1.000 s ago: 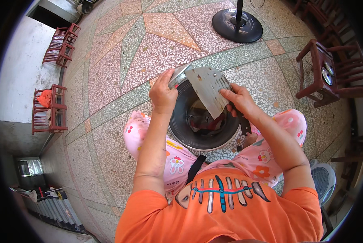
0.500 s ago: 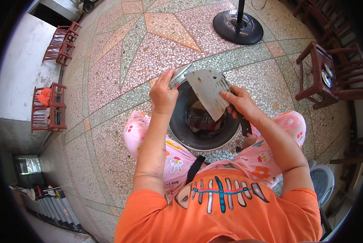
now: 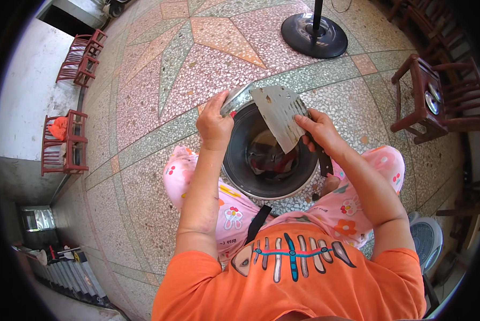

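Note:
My right hand (image 3: 321, 134) grips a wide-bladed cleaver (image 3: 278, 113) by its dark handle, thumb along the blade. Dark bits and streaks cling to the tilted grey blade. My left hand (image 3: 215, 125) is closed on a thin, shiny, silvery thing (image 3: 240, 97); its fingers hide part of it, and its kind cannot be made out. Both are held above the far side of a round black basin (image 3: 237, 168) on the floor between my legs. Something dark and wet with reddish patches (image 3: 272, 160) lies in the bottom of it.
A black round stand base (image 3: 315, 36) with a pole rises from the speckled floor ahead. To the right is a dark red wooden chair (image 3: 419, 101) with small metal dishes on it. Red chairs (image 3: 66, 142) line the left wall. A grey-white plastic stool (image 3: 426, 241) stands by my right side.
The cleaver has shifted slightly up and turned in my right hand, its blade showing narrower. My left hand has moved a little to the left with the shiny thing.

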Tool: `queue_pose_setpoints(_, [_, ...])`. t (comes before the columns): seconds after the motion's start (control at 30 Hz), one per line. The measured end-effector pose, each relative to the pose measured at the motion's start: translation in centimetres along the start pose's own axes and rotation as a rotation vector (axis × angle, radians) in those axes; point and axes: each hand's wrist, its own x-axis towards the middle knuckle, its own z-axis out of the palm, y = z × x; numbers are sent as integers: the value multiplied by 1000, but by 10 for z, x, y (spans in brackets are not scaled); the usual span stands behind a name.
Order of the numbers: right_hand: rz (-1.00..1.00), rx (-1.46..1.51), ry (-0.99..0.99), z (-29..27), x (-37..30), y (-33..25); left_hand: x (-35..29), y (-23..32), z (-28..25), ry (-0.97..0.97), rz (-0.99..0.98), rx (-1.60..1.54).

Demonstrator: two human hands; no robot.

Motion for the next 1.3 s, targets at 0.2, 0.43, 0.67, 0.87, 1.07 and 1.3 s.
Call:
queue_pose_setpoints(0.2, [-22,-4,-13,1,0,2,0,1,-1,-10,-7,-8])
queue_pose_setpoints(0.43, [-8,-11,-7,1,2,3,1,1,-2,-15,-7,4])
queue_pose_setpoints(0.67, [4,-25,0,5,-3,0,0,0,-1,0,-1,8])
queue_pose_setpoints(0.87, [-25,5,13,2,1,3,0,1,-1,0,1,4])
queue_pose_setpoints(1.07, [-33,18,19,1,3,3,0,2,-2,-7,2,-27])
queue_pose_setpoints(1.3, [-26,-7,-16,3,0,3,0,3,-2,-20,-3,6])
